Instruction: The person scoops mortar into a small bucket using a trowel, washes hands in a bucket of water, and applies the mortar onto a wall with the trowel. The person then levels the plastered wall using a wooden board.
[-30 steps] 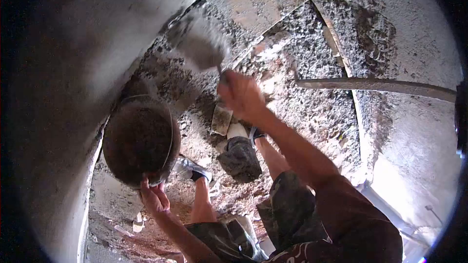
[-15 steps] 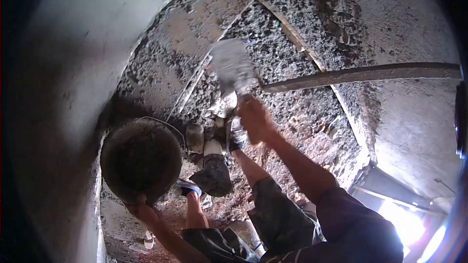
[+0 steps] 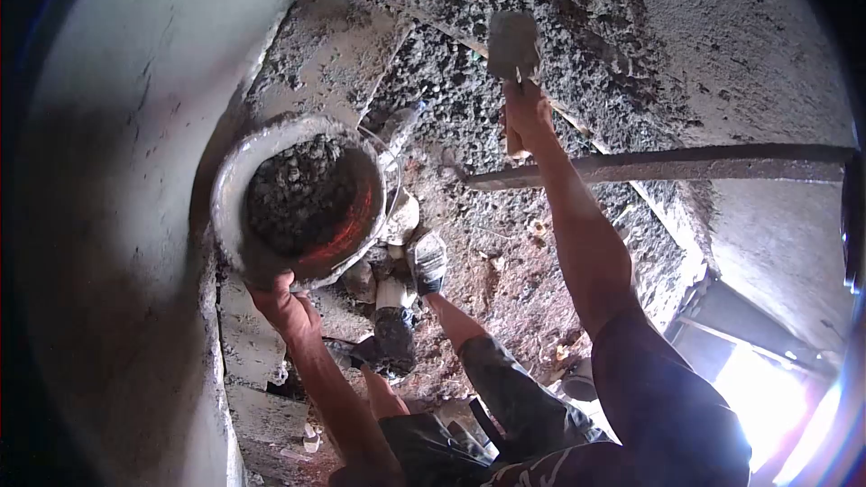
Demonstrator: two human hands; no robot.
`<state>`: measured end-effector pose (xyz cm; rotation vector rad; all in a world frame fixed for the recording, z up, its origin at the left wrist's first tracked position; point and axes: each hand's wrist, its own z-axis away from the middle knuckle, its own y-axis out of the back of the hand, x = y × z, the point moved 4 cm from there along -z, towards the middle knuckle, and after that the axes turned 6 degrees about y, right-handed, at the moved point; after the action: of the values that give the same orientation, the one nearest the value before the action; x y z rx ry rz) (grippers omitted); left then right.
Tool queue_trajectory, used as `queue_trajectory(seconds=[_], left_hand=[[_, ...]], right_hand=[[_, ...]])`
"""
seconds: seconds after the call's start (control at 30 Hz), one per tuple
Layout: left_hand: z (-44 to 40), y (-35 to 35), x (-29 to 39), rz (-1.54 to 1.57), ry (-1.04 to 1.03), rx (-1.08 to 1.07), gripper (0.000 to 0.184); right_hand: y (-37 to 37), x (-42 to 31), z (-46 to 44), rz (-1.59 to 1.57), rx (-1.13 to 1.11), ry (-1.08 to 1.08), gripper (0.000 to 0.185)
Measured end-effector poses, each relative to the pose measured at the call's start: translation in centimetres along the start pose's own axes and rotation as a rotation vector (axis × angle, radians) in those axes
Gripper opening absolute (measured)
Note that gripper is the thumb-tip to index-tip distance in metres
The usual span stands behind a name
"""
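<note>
My left hand (image 3: 287,307) grips the near rim of a round bucket (image 3: 227,207). The bucket tilts toward me, and a grey, lumpy mix (image 3: 298,194) shows inside it. My right hand (image 3: 526,117) is wrapped round the handle of a trowel, arm stretched far forward. The trowel's blade (image 3: 512,43) lies over the rough grey surface beyond the thin strip. A wire handle hangs at the bucket's right side.
A long bar (image 3: 667,165) runs from the right wall to the middle. Pale pieces and a dark-wrapped pipe (image 3: 394,316) stand beside my shoe (image 3: 428,261). A smooth wall (image 3: 117,198) rises at the left. Bright light enters at the lower right.
The trowel and my right hand have moved forward and to the right. The bucket has been raised and tilted, so its contents now show. The view has shifted too.
</note>
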<state>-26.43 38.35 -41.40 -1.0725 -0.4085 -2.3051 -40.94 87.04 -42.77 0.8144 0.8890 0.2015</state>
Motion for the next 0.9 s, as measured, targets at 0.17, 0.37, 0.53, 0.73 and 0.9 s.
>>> queue_trajectory(seconds=[0.17, 0.37, 0.53, 0.73, 0.9], left_hand=[[0.2, 0.4, 1.5, 0.094, -0.006, -0.132, 0.063], [-2.3, 3.2, -1.1, 0.111, 0.162, -0.087, 0.062], [-3.9, 4.1, -1.7, 0.129, 0.166, -0.046, 0.057], [-5.9, 5.7, -3.7, 0.188, 0.232, -0.096, 0.059], [-6.1, 6.7, -3.7, 0.127, 0.255, 0.024, 0.055]], right_hand=[[2.9, -4.4, -3.4, 0.564, 0.093, 0.213, 0.036], [4.5, -9.4, -0.4, 0.534, -0.100, 0.609, 0.030], [1.1, -11.7, -3.0, 0.456, -0.088, 0.552, 0.029], [-4.1, -16.7, -9.1, 1.165, -0.037, 0.947, 0.027], [1.1, -22.4, -6.5, 1.373, -0.058, 0.955, 0.020]])
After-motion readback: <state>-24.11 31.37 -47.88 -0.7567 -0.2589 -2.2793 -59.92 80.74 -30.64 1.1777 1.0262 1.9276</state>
